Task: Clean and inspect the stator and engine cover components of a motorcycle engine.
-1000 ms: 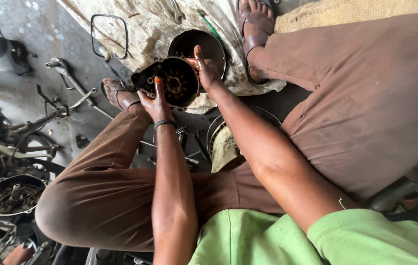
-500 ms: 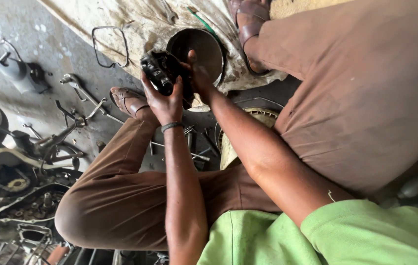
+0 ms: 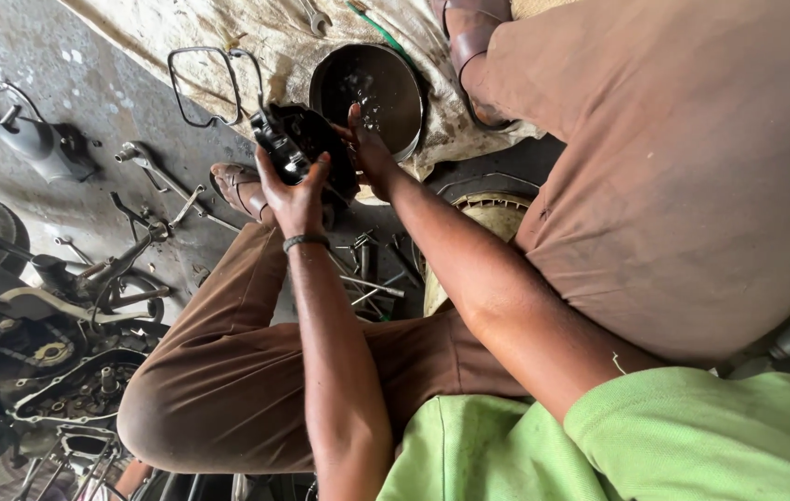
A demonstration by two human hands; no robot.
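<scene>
I hold a black greasy round engine part (image 3: 307,148) in both hands above my knees. My left hand (image 3: 291,190) grips its near edge from below, a dark band on the wrist. My right hand (image 3: 369,153) clasps its far right side, fingers spread over the rim. The part is tilted on edge, its face turned away to the left. Just beyond it a black metal bowl (image 3: 372,88) with dark liquid stands on a dirty cloth (image 3: 256,37).
A wire frame (image 3: 205,83) lies on the cloth. Loose spanners and tools (image 3: 158,181) lie on the concrete floor. An opened engine case (image 3: 75,394) and motorcycle parts sit at the lower left. Bolts and rods (image 3: 367,274) lie between my legs.
The part was held flat with its round face towards me; both hands have turned it up on edge and brought it slightly left, nearer the bowl.
</scene>
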